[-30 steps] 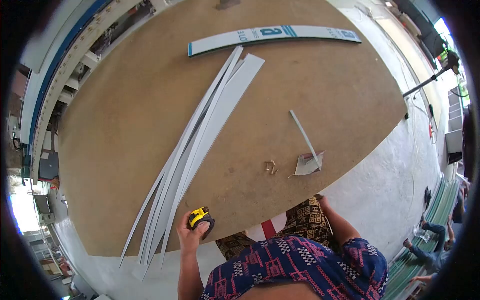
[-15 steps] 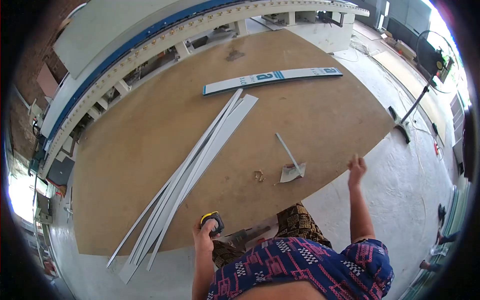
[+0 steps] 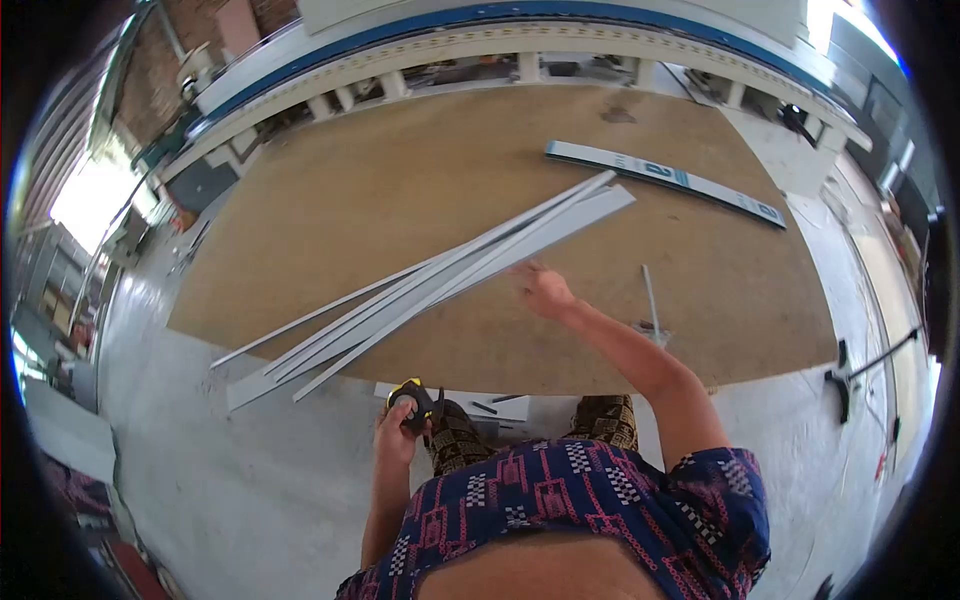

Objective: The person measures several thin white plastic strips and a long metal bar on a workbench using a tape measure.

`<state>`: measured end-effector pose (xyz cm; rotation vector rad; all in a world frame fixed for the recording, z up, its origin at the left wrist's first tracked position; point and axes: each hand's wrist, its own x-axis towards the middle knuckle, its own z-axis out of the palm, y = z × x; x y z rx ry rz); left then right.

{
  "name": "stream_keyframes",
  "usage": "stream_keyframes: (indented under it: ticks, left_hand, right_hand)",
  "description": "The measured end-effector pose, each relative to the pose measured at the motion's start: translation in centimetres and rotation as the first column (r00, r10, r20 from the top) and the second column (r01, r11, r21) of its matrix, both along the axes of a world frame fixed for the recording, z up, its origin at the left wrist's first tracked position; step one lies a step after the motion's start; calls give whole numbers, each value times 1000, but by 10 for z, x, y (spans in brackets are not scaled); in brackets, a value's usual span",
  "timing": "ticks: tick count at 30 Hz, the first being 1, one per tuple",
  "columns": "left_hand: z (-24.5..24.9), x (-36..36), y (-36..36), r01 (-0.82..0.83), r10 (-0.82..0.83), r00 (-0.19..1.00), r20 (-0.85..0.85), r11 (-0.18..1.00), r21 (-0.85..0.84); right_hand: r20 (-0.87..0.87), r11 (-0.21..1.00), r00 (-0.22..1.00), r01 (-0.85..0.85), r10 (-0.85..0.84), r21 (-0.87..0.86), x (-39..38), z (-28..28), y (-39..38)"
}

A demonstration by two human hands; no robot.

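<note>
My left hand (image 3: 395, 436) is wrapped around a black and yellow tape measure (image 3: 411, 400), held just in front of my body by the near edge of the large brown board (image 3: 400, 150). My right hand (image 3: 546, 291) reaches out over that board, close to the near side of the long pale strips (image 3: 485, 258); its fingers are smeared by motion. The strips lie in a loose, fanned pile, slanting from the near left up to the middle right. Their lower ends stick out past the board's edge.
A stack of flat panels with blue-lettered film (image 3: 665, 180) lies farther back. One short thin strip (image 3: 651, 300) rests beyond my right forearm. Behind the board runs a long machine with a blue rail (image 3: 480, 14). A black stand base (image 3: 842, 385) is on the floor at right.
My right hand has swung from the board's right edge to beside the pale strips. My view has turned to the right. The tape measure stays in my left hand.
</note>
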<state>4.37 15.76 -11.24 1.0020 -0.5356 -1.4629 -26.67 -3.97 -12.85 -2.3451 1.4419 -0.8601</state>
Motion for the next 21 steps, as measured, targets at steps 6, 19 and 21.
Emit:
stream_keyframes:
  ticks: [6, 19, 21]
  left_hand:
    - [-4, 31, 55, -207, 210, 977, -49, 977, 60]
    - [-41, 55, 92, -352, 358, 934, 10, 913, 206]
    - [-39, 53, 85, -341, 323, 938, 125, 924, 172]
  right_hand:
    - [-455, 986, 877, -106, 154, 129, 96, -16, -43]
    - [-700, 980, 712, -175, 60, -93, 120, -21, -43]
    - [-622, 968, 776, -223, 103, -118, 112, -20, -42]
